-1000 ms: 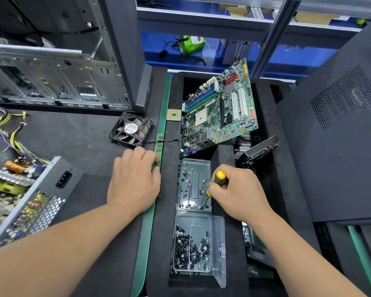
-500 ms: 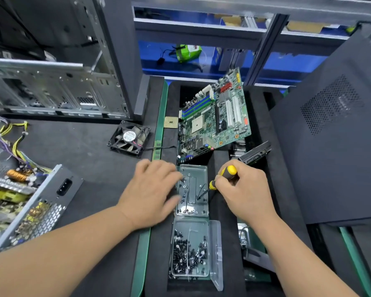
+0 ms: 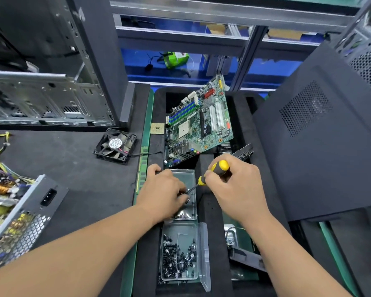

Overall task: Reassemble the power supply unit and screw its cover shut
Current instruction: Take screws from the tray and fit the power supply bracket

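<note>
From the head camera, the left hand [image 3: 163,194] reaches into the clear screw tray [image 3: 191,176], fingertips pinching a screw [image 3: 187,201]; the right hand [image 3: 234,189] grips the yellow-and-black screwdriver [image 3: 214,171]. The open power supply unit [image 3: 24,215] lies far left on the black mat [image 3: 77,174].

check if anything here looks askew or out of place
The motherboard stands tilted, propped in a foam slot rather than lying flat. The power supply unit at far left lies open, its coil and wires exposed. A loose case fan sits on the mat.
</note>
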